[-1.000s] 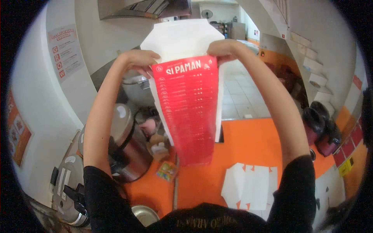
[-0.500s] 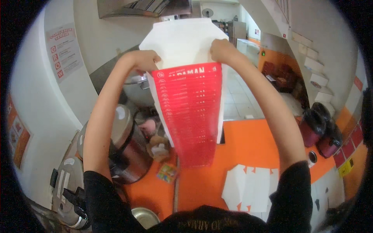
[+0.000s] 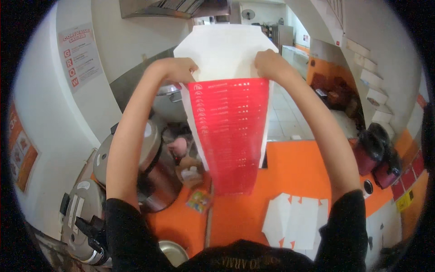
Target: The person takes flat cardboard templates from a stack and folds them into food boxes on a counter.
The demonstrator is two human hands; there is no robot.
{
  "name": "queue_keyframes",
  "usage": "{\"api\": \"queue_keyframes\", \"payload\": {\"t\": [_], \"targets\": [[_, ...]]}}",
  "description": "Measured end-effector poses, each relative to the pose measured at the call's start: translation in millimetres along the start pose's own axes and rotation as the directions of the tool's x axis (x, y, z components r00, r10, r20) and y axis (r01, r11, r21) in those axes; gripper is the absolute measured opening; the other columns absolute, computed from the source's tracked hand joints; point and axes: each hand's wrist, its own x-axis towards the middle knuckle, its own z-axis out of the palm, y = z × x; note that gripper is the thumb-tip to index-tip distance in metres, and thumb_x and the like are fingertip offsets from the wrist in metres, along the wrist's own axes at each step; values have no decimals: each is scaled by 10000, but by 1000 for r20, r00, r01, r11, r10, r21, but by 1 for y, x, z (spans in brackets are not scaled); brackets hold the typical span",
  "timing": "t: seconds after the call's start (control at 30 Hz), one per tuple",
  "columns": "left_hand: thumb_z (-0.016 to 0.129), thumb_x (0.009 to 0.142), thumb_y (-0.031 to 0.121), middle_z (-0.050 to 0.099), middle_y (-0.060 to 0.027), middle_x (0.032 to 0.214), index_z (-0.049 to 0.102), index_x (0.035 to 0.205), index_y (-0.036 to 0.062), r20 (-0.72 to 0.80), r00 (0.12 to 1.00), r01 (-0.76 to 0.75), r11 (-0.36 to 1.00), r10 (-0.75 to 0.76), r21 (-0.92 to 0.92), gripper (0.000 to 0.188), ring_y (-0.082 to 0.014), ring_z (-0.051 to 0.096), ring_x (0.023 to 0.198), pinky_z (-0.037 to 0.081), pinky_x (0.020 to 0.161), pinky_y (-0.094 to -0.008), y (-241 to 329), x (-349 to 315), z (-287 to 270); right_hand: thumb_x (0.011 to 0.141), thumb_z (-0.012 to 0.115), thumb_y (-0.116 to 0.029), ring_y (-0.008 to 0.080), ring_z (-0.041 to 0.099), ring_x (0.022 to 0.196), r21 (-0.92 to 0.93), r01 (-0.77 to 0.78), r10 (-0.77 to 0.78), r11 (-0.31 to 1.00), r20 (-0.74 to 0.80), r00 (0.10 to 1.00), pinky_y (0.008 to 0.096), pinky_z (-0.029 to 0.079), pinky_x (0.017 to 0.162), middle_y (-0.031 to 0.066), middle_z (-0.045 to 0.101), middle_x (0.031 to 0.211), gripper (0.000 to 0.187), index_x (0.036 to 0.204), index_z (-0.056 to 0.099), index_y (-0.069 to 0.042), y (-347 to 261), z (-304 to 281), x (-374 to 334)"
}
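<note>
Holding a flat sheet of card [image 3: 226,86] up at arm's length in front of me, I have my left hand [image 3: 174,70] pinched shut on its left edge and my right hand [image 3: 270,65] pinched shut on its right edge, both gripping near the line where the plain white upper part meets the red printed lower part. From the head view the sheet hangs well above the orange table [image 3: 294,172], its red part tapering downward toward me and the white part ending in angled corners at the top. I judge it light and thin, stiff enough to keep its shape yet easy to crease, so the side edges where my fingers sit seem the right places to hold; the glossy red face looks as if it could slip under a loose grip. Rows of small white print run down the red face. Below on the table lie more white flat sheets [image 3: 297,222] with small orange corners, to my right. To my left stand round steel cookers [image 3: 149,167] with lids, and two dark red jugs [image 3: 378,156] sit at the far right
</note>
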Motion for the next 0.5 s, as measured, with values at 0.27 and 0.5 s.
{"api": "queue_keyframes", "payload": {"t": [0.27, 0.5], "targets": [[602, 766, 422, 646, -109, 924, 632, 984, 33, -175, 980, -118, 982, 91, -148, 447, -154, 613, 895, 504, 671, -287, 1, -7, 18, 844, 493, -328, 355, 599, 799, 601, 110, 394, 792, -640, 660, 415, 464, 683, 193, 635, 899, 363, 912, 647, -6, 35, 43, -60], [348, 916, 211, 480, -153, 1271, 479, 1256, 33, -869, 416, -665, 563, -268, -491, 405, -231, 504, 1120, 395, 938, -379, 45, -113, 113, 790, 616, -430, 425, 462, 1094, 62, -636, 629, 769, -246, 737, 471, 383, 922, 322, 492, 1132, 612, 1129, 500, 67, 127, 228, -436]]}}
